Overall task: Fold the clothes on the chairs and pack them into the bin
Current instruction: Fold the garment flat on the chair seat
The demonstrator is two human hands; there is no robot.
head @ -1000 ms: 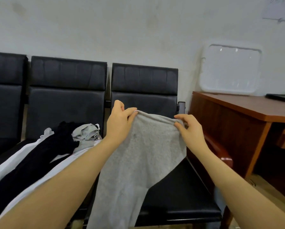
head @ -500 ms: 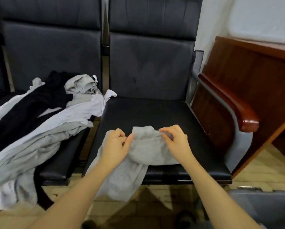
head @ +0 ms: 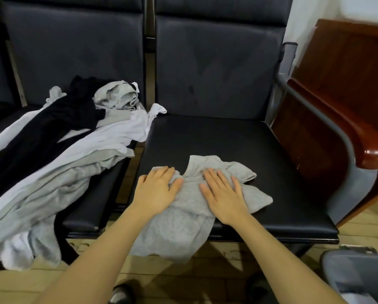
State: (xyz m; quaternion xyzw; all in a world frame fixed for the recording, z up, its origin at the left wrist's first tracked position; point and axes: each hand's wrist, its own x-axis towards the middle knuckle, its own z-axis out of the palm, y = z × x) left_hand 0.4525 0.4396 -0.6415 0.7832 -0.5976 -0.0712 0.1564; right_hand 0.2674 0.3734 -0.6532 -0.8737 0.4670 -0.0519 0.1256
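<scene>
A light grey garment (head: 190, 218) lies rumpled on the front of the right black chair seat (head: 238, 141), its lower part hanging over the seat edge toward the floor. My left hand (head: 158, 189) lies flat on its left side with fingers straight. Palm down on its middle, my right hand (head: 224, 194) presses with fingers spread. A pile of white, grey and black clothes (head: 58, 145) covers the neighbouring chair seat and spills off its front. The grey bin (head: 357, 275) shows at the bottom right corner, with something white inside.
A wooden armrest (head: 363, 139) on a grey metal frame borders the right chair. Behind it stands a brown wooden desk (head: 346, 62). The floor (head: 205, 279) is pale wood, and my dark shoes show near the bottom edge.
The garment went from held up by pinched corners to lying on the seat. Both hands let go of the cloth and now press flat on it. The view tilted downward.
</scene>
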